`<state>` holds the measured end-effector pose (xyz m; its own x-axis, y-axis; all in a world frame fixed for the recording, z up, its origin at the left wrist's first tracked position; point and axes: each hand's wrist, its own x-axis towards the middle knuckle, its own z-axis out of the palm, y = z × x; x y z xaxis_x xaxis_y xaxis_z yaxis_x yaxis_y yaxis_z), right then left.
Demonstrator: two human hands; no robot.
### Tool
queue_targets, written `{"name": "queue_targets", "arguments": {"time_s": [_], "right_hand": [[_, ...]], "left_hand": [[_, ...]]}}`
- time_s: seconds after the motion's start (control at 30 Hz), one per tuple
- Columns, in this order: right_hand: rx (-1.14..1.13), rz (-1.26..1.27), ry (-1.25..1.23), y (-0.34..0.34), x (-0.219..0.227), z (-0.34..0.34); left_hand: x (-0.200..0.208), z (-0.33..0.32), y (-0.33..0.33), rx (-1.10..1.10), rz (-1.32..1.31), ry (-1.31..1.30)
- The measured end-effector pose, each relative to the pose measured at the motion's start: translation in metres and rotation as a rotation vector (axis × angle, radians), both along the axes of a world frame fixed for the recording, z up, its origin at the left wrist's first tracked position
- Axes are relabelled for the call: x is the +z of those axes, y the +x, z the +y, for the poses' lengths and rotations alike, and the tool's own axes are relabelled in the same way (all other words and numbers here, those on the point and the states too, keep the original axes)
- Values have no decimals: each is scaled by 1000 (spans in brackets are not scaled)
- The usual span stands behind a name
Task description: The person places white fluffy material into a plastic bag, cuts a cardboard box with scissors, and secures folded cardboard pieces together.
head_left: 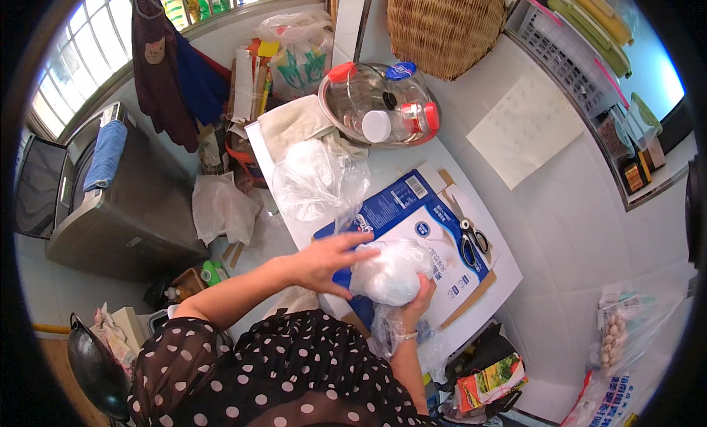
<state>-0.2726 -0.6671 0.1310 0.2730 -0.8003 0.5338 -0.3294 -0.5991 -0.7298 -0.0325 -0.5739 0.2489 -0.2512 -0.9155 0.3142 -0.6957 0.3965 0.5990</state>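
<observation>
A rounded white bundle in clear plastic (395,271) is over a flattened blue-and-white cardboard carton (434,232). My right hand (417,303) grips its right side from below, and loose clear plastic (387,331) hangs by that wrist. My left hand (324,265) is at the bundle's left side with fingers stretched apart; whether the fingertips touch it I cannot tell. Farther left on the white table (504,280) lies another white thing in a clear plastic bag (317,180). Black-and-white scissors (473,243) lie on the carton's right part. What the bundle contains is hidden.
A metal basin (329,106) with several lidded plastic jars stands at the table's far end, beside a folded cloth (298,125). A washing machine (132,198) is at left. A woven basket (445,25) hangs on the wall. Bags and packets (490,383) crowd the near right.
</observation>
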Motion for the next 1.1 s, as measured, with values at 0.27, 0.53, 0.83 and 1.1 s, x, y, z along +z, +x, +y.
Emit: {"name": "queue_targets", "arguments": {"time_s": [0.27, 0.53, 0.83, 1.1], "right_hand": [[272, -1095, 899, 31, 94, 18], [482, -1046, 963, 57, 101, -8], [589, -823, 1057, 92, 98, -6], [784, -562, 1104, 177, 98, -8]], "left_hand": [[-30, -31, 73, 840, -528, -121], [-14, 15, 118, 1000, 666, -359], [1, 36, 117, 773, 1118, -280], [25, 26, 133, 735, 880, -134]]}}
